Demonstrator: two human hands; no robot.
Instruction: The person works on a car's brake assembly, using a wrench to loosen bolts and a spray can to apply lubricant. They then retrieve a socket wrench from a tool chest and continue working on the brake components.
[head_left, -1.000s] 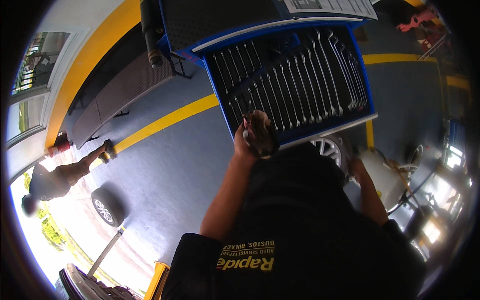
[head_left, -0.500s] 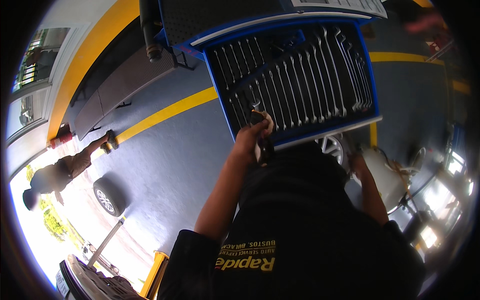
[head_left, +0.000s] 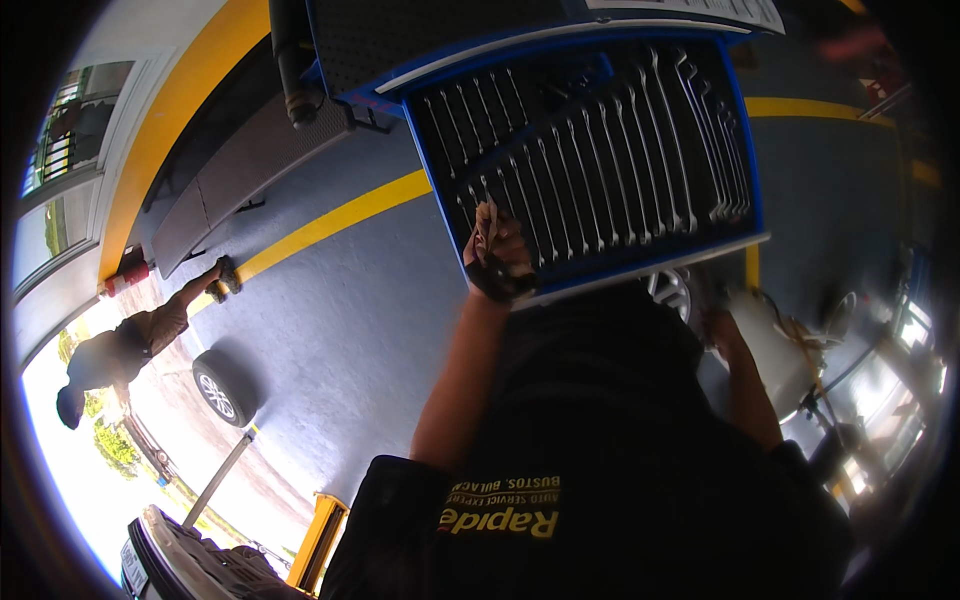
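Note:
My left hand (head_left: 500, 262) is closed round a crumpled, stained rag (head_left: 486, 225) and a dark item, over the lower-left corner of an open blue tool drawer (head_left: 432, 170); whether a tool is inside the rag, I cannot tell. Rows of steel wrenches (head_left: 630, 170) lie in the drawer's black insert. My right hand (head_left: 716, 326) hangs low at the right, beside a white tank-like object (head_left: 770, 355) and an alloy wheel (head_left: 668, 290); its fingers are dim and partly hidden.
At the left, a person (head_left: 130, 345) stands near a bright opening. A loose tyre (head_left: 225, 390), a dark bench (head_left: 230, 180) and a yellow post (head_left: 318, 540) are on that side. A paper sheet (head_left: 680, 10) lies atop the tool cabinet.
My left hand has shifted slightly and turned; the rag now points upward, and the wrench end seen above it half a second ago is hard to make out. The other person has moved slightly.

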